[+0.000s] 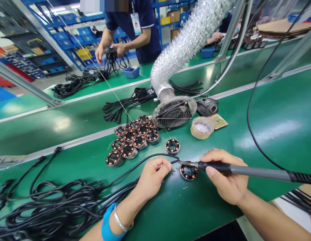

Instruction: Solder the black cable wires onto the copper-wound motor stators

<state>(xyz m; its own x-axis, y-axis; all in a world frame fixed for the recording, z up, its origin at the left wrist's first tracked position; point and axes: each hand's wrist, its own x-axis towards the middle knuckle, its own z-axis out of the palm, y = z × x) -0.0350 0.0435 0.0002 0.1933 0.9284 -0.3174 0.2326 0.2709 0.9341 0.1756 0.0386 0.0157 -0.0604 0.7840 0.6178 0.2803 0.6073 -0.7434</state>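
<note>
My right hand [227, 179] is closed around a soldering iron [236, 169], whose metal tip reaches left over the rim of a motor stator [189, 172] with copper windings. Pinched between the fingers of my left hand [155, 175] is the end of a black cable [174, 161], close to the iron's tip. Whether cable and tip touch is too small to tell. A second stator [173, 146] stands just behind the first. To the left, more stators [129, 151] are grouped in a cluster.
A fume extractor fan [174, 115] on a silver duct [185, 40] hangs behind the stators. Right of it sit a round tub [202, 128] and an iron holder [207, 106]. Coiled black cables [57, 204] cover the left side. Across the bench, a co-worker [132, 33] handles cables.
</note>
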